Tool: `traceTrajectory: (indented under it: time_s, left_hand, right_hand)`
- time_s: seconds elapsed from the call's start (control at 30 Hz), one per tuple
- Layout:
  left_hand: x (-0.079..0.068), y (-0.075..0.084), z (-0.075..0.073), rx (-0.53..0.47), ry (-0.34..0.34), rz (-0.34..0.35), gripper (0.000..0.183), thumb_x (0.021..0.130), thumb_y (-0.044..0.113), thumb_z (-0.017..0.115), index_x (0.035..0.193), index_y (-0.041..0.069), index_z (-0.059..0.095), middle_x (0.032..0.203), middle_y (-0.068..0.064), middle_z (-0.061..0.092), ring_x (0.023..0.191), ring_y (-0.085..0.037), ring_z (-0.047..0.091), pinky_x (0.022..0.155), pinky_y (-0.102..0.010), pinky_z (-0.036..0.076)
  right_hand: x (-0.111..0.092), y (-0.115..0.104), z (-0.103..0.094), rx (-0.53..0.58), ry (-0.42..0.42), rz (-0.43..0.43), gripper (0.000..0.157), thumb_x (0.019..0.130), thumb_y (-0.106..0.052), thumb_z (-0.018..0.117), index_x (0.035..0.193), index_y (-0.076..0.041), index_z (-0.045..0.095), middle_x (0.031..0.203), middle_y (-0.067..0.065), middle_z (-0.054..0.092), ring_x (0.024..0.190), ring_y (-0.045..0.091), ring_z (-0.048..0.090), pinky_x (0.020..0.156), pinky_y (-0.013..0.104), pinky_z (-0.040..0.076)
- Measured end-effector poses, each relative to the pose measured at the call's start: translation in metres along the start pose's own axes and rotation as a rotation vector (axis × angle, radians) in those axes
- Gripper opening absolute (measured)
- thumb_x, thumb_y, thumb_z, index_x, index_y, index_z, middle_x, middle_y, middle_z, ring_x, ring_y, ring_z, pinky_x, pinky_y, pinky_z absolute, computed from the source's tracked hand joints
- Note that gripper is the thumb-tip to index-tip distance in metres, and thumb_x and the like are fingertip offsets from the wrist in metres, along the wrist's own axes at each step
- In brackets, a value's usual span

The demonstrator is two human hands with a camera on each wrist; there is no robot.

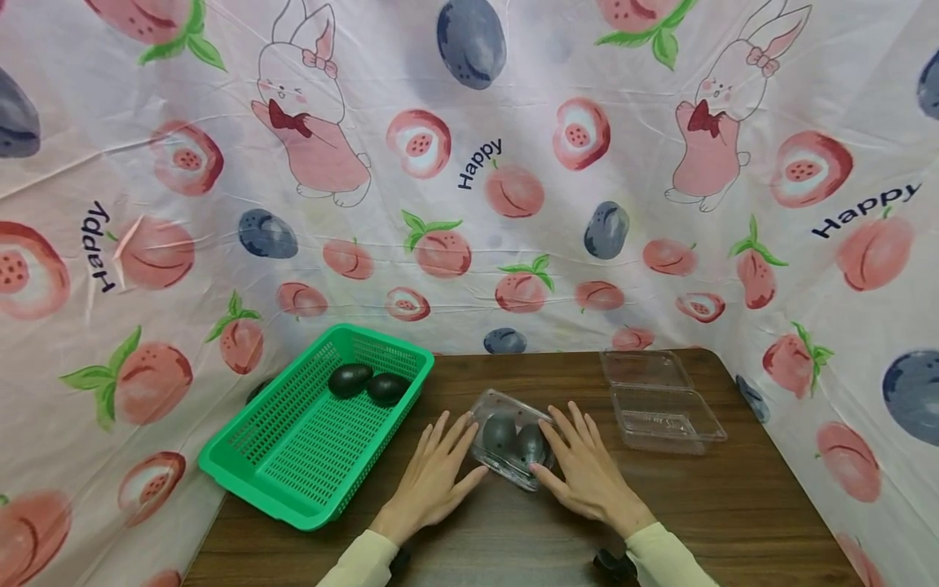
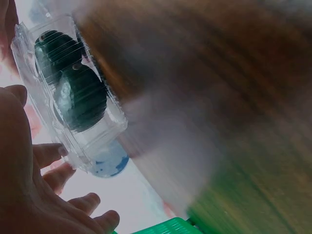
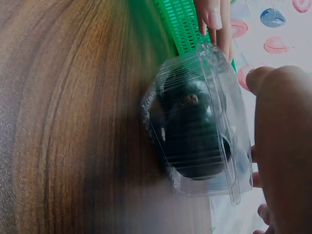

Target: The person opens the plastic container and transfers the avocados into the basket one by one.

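On the table a clear plastic clamshell box (image 1: 490, 399) with its lid down holds two dark avocados (image 1: 530, 445), also visible as a dark avocado (image 2: 82, 97) in the left wrist view. My left hand (image 1: 433, 477) lies along the box's left side, fingers spread and the tips at its edge. At the right side, my right hand (image 1: 590, 474) has its fingers extended over the lid's edge and its thumb near the front corner. The right wrist view shows the box (image 3: 239, 161) close up, with the right thumb beside the lid.
A green plastic basket (image 1: 257, 481) stands to the left with two more avocados (image 1: 350, 380) inside. Toward the back right sits an opened clear clamshell box (image 1: 660, 444). A fruit-printed cloth (image 1: 543, 228) hangs behind and beside the wooden table (image 1: 741, 522).
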State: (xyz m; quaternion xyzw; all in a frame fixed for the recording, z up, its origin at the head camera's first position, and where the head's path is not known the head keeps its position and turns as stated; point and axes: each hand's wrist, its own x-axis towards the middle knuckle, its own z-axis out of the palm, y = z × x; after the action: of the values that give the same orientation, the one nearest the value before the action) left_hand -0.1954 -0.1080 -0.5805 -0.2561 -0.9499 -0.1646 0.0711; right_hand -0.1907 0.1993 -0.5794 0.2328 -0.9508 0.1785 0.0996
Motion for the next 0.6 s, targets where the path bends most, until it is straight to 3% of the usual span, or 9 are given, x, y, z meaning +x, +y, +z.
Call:
traceTrajectory:
  time_s: [0.4,0.6]
  left_hand:
    - [-0.028,0.004,0.003,0.154,0.1,0.116,0.07,0.109,0.053,0.071,0.165,0.012,0.059,0.178,-0.013,0.05,0.165,-0.047,0.046,0.13,-0.069,0.043]
    - [-0.036,0.004,0.007,0.153,0.157,0.146,0.065,0.106,0.053,0.076,0.158,0.015,0.064,0.172,-0.011,0.057,0.161,-0.044,0.052,0.126,-0.068,0.049]
  right_hand:
    - [0.001,-0.002,0.005,0.001,-0.023,-0.01,0.08,0.111,-0.058,0.064,0.17,-0.006,0.05,0.182,0.021,0.04,0.173,0.053,0.024,0.135,0.077,0.028]
    - [0.0,-0.005,0.006,0.008,-0.025,-0.028,0.081,0.111,-0.058,0.065,0.171,-0.006,0.049,0.183,0.021,0.039,0.173,0.054,0.026,0.135,0.077,0.028]
